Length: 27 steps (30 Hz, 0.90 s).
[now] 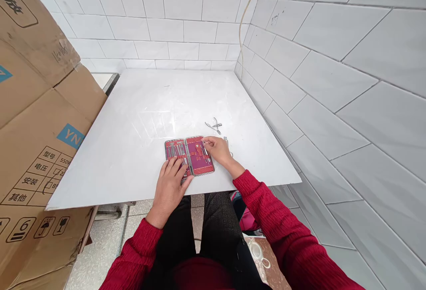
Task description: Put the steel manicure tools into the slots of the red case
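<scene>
An unfolded manicure case with a red and purple lining lies near the table's front edge. Several metal tools sit in its left half, and slim tools rest in the loops of the right half. My left hand lies over the lower left half, fingers spread on it. At the upper right of the case is my right hand, thumb and forefinger pinched at a slim tool's end; what they grip is too small to make out. Cuticle nippers lie beyond that hand, crossed with another small metal piece.
The white tabletop reaches back to a tiled wall. Another tiled wall borders it on the right. Big cardboard boxes stand along the left edge. A cable hangs in the far corner.
</scene>
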Each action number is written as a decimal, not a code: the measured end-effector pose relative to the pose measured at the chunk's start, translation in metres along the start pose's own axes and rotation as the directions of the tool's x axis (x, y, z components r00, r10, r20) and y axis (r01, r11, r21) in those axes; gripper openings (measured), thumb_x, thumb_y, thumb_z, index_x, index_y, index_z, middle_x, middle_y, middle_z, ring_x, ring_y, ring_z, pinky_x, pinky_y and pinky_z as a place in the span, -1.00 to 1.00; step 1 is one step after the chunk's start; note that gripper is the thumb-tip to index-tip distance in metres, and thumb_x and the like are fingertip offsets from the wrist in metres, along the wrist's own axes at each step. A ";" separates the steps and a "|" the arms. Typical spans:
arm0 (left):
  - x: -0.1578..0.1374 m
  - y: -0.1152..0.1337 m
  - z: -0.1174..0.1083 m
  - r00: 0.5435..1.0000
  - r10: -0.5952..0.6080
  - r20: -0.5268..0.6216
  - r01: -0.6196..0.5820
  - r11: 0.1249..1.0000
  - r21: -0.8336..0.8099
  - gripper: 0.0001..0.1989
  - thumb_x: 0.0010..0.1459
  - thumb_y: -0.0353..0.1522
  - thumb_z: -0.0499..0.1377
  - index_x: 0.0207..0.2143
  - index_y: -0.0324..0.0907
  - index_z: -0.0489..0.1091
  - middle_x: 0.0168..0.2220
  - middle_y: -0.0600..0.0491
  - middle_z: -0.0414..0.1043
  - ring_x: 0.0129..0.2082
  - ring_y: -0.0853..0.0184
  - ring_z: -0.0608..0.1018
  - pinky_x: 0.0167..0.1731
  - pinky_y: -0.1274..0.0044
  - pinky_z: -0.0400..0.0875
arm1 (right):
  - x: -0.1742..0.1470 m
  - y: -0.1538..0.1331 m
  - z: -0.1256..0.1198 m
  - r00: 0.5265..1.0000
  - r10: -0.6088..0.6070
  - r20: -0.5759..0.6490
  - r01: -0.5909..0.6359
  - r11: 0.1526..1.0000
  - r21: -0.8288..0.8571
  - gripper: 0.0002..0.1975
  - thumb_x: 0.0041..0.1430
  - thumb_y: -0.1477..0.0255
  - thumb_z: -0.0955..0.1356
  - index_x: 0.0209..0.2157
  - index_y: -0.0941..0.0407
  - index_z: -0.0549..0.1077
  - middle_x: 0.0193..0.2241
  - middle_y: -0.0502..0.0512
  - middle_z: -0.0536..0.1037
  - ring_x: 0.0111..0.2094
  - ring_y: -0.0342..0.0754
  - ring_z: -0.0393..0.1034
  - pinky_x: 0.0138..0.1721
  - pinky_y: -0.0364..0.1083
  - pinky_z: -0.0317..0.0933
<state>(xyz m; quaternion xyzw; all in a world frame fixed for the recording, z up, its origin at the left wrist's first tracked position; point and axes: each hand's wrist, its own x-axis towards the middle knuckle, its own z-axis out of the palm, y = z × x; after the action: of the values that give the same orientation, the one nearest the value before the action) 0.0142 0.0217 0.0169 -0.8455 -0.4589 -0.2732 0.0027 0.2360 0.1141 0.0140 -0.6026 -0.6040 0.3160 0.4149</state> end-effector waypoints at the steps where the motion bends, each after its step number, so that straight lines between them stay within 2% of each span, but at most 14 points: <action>1: 0.000 0.000 0.000 1.000 0.002 -0.004 -0.002 1.000 -0.002 -0.71 0.36 -0.23 0.12 0.01 -0.18 0.43 0.13 -0.13 0.43 0.24 0.03 0.36 0.26 0.09 0.22 | 0.000 0.000 0.001 1.000 0.001 0.001 -0.001 1.000 0.009 -0.73 0.10 0.42 0.31 -0.21 0.11 0.61 -0.45 -0.02 0.57 -0.45 -0.11 0.40 -0.34 -0.11 0.29; 4: 0.000 -0.002 0.001 1.000 0.011 -0.022 -0.011 1.000 -0.005 -0.72 0.36 -0.22 0.11 0.01 -0.16 0.43 0.13 -0.12 0.44 0.23 0.02 0.37 0.25 0.08 0.24 | 0.002 0.000 -0.002 1.000 -0.004 -0.010 0.004 0.999 0.037 -0.72 0.11 0.38 0.33 -0.18 0.11 0.59 -0.41 -0.01 0.58 -0.43 -0.12 0.40 -0.31 -0.11 0.30; 6: 0.000 -0.003 0.002 0.999 0.016 -0.029 -0.016 1.000 -0.007 -0.72 0.36 -0.22 0.11 0.01 -0.15 0.43 0.13 -0.13 0.44 0.23 0.01 0.38 0.24 0.06 0.25 | 0.008 -0.002 -0.010 0.998 -0.006 -0.061 0.006 1.000 0.008 -0.74 0.11 0.36 0.35 -0.18 0.10 0.58 -0.37 -0.01 0.58 -0.41 -0.12 0.40 -0.30 -0.11 0.29; 11: 0.001 -0.003 0.001 1.000 0.012 -0.027 -0.013 1.000 -0.018 -0.71 0.36 -0.22 0.11 0.02 -0.15 0.43 0.13 -0.15 0.44 0.24 -0.02 0.37 0.22 0.03 0.26 | 0.043 -0.004 -0.043 0.975 0.050 -0.217 -0.106 0.962 -0.253 -0.88 0.17 0.35 0.37 -0.36 0.10 0.51 -0.36 0.02 0.59 -0.36 -0.09 0.41 -0.29 -0.12 0.21; 15: 0.002 -0.003 0.002 1.000 0.005 -0.026 -0.006 0.999 -0.032 -0.71 0.36 -0.22 0.11 0.04 -0.12 0.42 0.15 -0.14 0.42 0.24 -0.02 0.37 0.22 0.03 0.25 | 0.071 -0.001 -0.055 0.979 0.101 -0.179 -0.177 0.859 -0.480 -0.73 0.21 0.30 0.39 -0.53 0.10 0.42 -0.48 0.11 0.55 -0.38 -0.03 0.41 -0.35 -0.10 0.12; 18: 0.001 -0.003 0.003 1.000 0.003 -0.016 -0.003 0.999 -0.041 -0.71 0.35 -0.22 0.11 0.03 -0.14 0.43 0.15 -0.15 0.42 0.24 -0.02 0.36 0.23 0.04 0.24 | 0.082 0.000 -0.054 0.984 0.092 -0.152 -0.164 0.801 -0.576 -0.71 0.15 0.45 0.40 -0.62 0.09 0.35 -0.53 0.15 0.52 -0.39 0.00 0.41 -0.37 -0.09 0.08; 20: 0.000 -0.004 0.000 1.000 0.003 -0.019 -0.004 0.999 -0.053 -0.71 0.36 -0.22 0.11 0.04 -0.12 0.43 0.16 -0.13 0.42 0.25 0.00 0.36 0.23 0.05 0.24 | 0.084 -0.001 -0.052 0.986 0.092 -0.141 -0.157 0.805 -0.572 -0.73 0.10 0.54 0.38 -0.64 0.09 0.33 -0.55 0.13 0.50 -0.41 -0.01 0.40 -0.39 -0.10 0.07; 22: 0.004 -0.005 -0.006 0.999 0.011 -0.034 -0.014 0.998 -0.069 -0.72 0.36 -0.22 0.10 0.05 -0.08 0.41 0.17 -0.11 0.41 0.25 0.02 0.36 0.23 0.06 0.24 | 0.084 -0.005 -0.050 0.988 0.094 -0.120 -0.143 0.845 -0.516 -0.74 0.06 0.56 0.37 -0.64 0.09 0.32 -0.57 0.10 0.50 -0.42 -0.03 0.40 -0.40 -0.10 0.08; 27: 0.042 -0.013 -0.024 0.993 0.057 -0.104 -0.064 0.996 -0.065 -0.76 0.39 -0.27 0.06 0.02 -0.08 0.42 0.17 -0.06 0.42 0.26 0.08 0.36 0.25 0.11 0.19 | 0.080 -0.018 -0.037 0.996 0.085 -0.036 -0.090 0.981 -0.170 -0.94 0.02 0.56 0.35 -0.45 0.12 0.44 -0.61 -0.05 0.49 -0.50 -0.10 0.40 -0.39 -0.13 0.20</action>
<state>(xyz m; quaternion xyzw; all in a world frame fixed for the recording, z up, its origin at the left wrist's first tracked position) 0.0107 0.0554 0.0539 -0.8436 -0.4226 -0.3313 0.0055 0.2659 0.1878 0.0564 -0.6666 -0.5958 0.2720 0.3558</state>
